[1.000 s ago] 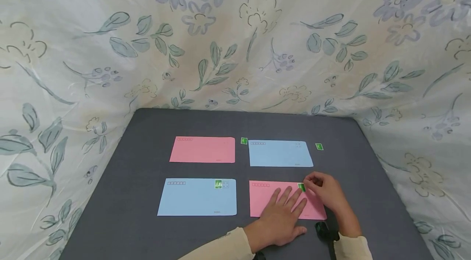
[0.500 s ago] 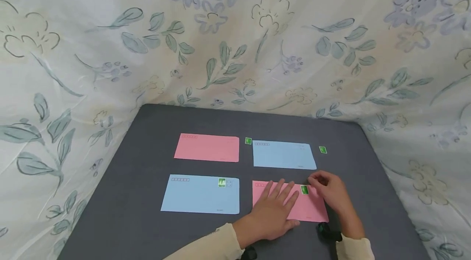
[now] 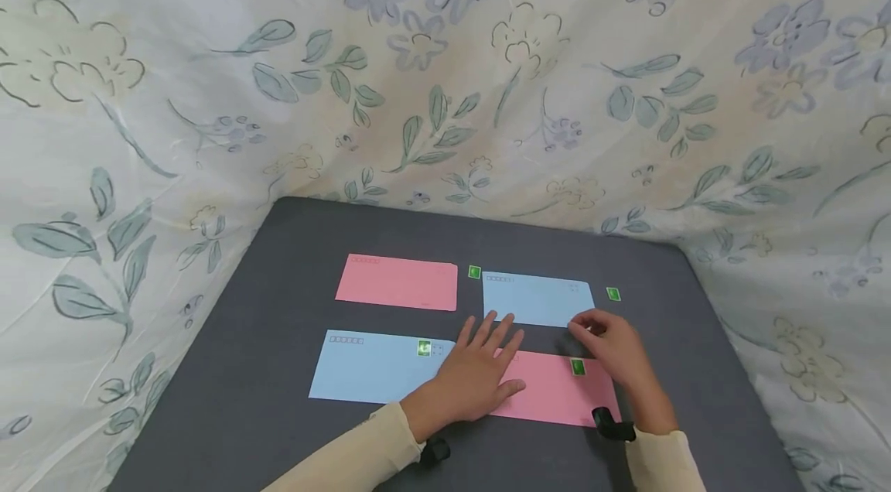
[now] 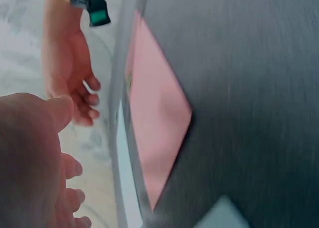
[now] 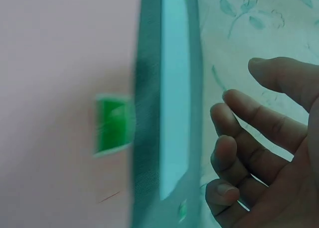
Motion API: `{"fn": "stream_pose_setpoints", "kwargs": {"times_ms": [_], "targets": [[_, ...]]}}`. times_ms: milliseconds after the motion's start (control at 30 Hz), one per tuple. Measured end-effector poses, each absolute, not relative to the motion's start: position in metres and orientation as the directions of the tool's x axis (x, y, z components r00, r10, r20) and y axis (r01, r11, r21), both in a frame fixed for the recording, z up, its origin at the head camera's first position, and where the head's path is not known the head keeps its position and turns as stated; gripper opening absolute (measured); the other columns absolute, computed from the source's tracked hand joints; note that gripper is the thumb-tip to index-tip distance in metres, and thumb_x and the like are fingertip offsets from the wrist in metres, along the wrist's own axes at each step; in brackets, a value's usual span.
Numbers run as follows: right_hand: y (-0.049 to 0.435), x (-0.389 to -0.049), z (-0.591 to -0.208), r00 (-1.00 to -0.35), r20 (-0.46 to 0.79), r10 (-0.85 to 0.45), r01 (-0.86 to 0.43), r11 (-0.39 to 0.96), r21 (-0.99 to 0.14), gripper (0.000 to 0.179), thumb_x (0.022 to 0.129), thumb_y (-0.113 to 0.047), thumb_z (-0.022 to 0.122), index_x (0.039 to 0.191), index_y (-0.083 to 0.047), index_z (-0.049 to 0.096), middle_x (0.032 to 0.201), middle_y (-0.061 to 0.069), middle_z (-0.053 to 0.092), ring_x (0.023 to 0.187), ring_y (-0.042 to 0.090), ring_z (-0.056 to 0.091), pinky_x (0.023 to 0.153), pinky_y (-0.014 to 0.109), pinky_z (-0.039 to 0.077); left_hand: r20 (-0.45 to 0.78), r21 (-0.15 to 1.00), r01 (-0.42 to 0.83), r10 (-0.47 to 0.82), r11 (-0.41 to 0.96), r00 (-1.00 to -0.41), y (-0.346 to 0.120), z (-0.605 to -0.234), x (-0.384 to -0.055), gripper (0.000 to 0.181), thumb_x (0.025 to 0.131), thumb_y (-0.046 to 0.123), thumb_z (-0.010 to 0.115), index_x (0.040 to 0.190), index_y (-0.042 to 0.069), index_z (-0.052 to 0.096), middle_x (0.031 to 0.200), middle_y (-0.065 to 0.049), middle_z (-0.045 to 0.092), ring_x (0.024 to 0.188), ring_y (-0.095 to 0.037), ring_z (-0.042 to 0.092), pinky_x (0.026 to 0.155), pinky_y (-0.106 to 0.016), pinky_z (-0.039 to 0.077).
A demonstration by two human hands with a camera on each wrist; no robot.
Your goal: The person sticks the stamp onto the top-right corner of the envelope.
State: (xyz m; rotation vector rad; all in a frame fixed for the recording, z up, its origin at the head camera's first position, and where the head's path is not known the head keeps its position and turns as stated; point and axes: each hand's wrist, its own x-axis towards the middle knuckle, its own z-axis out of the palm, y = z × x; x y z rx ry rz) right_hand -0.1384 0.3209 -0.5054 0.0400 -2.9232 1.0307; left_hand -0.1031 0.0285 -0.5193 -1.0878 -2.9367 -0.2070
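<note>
The near right pink envelope (image 3: 550,391) lies flat with a green stamp (image 3: 578,367) at its upper right; the right wrist view shows this stamp (image 5: 113,123) close up. My left hand (image 3: 462,380), fingers spread, overlaps the pink envelope's left end and the near blue envelope (image 3: 369,372). In the left wrist view the left hand (image 4: 30,158) hovers above the table, holding nothing. Just beyond the pink envelope's far edge is my right hand (image 3: 612,345), overlapping the far blue envelope's (image 3: 529,298) corner. Loosely bent fingers and a separate thumb on the right hand (image 5: 264,153) hold nothing.
A second pink envelope (image 3: 397,283) lies at the far left. Loose green stamps lie beside the far envelopes, one stamp (image 3: 475,272) between them and another stamp (image 3: 613,294) to the right. The near blue envelope bears its own stamp (image 3: 424,347). Floral cloth (image 3: 431,128) hangs behind the dark table (image 3: 230,368).
My left hand has come off the pink envelope and shifted left. The right hand has left the stamp, which stays on the envelope, and moved slightly away toward the far blue envelope.
</note>
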Motion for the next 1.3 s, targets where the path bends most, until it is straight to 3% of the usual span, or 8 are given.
{"fn": "stream_pose_setpoints", "kwargs": {"times_ms": [200, 367, 567, 900, 1300], "targets": [[0.306, -0.158, -0.486, -0.997, 0.063, -0.054, -0.081, 0.786, -0.613, 0.031, 0.104, -0.031, 0.077, 0.121, -0.006, 0.078, 0.105, 0.006, 0.074, 0.09, 0.024, 0.06, 0.067, 0.035, 0.052, 0.075, 0.134, 0.606, 0.602, 0.784, -0.795, 0.0, -0.518, -0.118, 0.077, 0.113, 0.063, 0.042, 0.173, 0.017, 0.031, 0.181, -0.01, 0.017, 0.165, -0.037, 0.015, 0.129, -0.06, 0.019], [0.293, -0.167, -0.478, -0.996, 0.052, -0.066, -0.084, 0.795, -0.6, 0.031, 0.103, -0.029, 0.078, 0.124, -0.006, 0.078, 0.109, 0.009, 0.075, 0.094, 0.026, 0.062, 0.068, 0.036, 0.053, 0.071, 0.203, 0.562, 0.561, 0.802, -0.825, -0.016, -0.519, -0.127, 0.077, 0.112, 0.061, 0.046, 0.173, 0.016, 0.031, 0.18, -0.011, 0.017, 0.165, -0.038, 0.014, 0.129, -0.062, 0.015], [0.277, -0.177, -0.477, -0.995, 0.052, -0.087, -0.1, 0.777, -0.621, 0.032, 0.102, -0.029, 0.079, 0.124, -0.005, 0.079, 0.113, 0.011, 0.075, 0.096, 0.029, 0.062, 0.07, 0.038, 0.053, 0.047, 0.232, 0.524, 0.529, 0.819, -0.847, -0.027, -0.528, -0.135, 0.079, 0.112, 0.063, 0.042, 0.174, 0.016, 0.028, 0.181, -0.01, 0.012, 0.166, -0.038, 0.01, 0.129, -0.063, 0.01], [0.256, -0.191, -0.473, -0.994, 0.037, -0.1, -0.101, 0.777, -0.621, 0.031, 0.102, -0.027, 0.079, 0.124, -0.005, 0.079, 0.112, 0.009, 0.075, 0.096, 0.028, 0.061, 0.072, 0.038, 0.052, 0.06, 0.277, 0.471, 0.474, 0.837, -0.878, -0.053, -0.527, -0.143, 0.077, 0.111, 0.056, 0.053, 0.171, 0.011, 0.035, 0.179, -0.015, 0.019, 0.164, -0.043, 0.014, 0.127, -0.068, 0.012], [0.236, -0.203, -0.475, -0.991, 0.049, -0.127, -0.128, 0.752, -0.647, 0.03, 0.102, -0.022, 0.079, 0.123, -0.001, 0.079, 0.109, 0.009, 0.075, 0.091, 0.026, 0.06, 0.069, 0.038, 0.05, 0.033, 0.283, 0.428, 0.437, 0.858, -0.899, -0.069, -0.526, -0.143, 0.075, 0.112, 0.055, 0.05, 0.172, 0.015, 0.032, 0.181, -0.013, 0.015, 0.164, -0.043, 0.012, 0.127, -0.067, 0.011]]}}
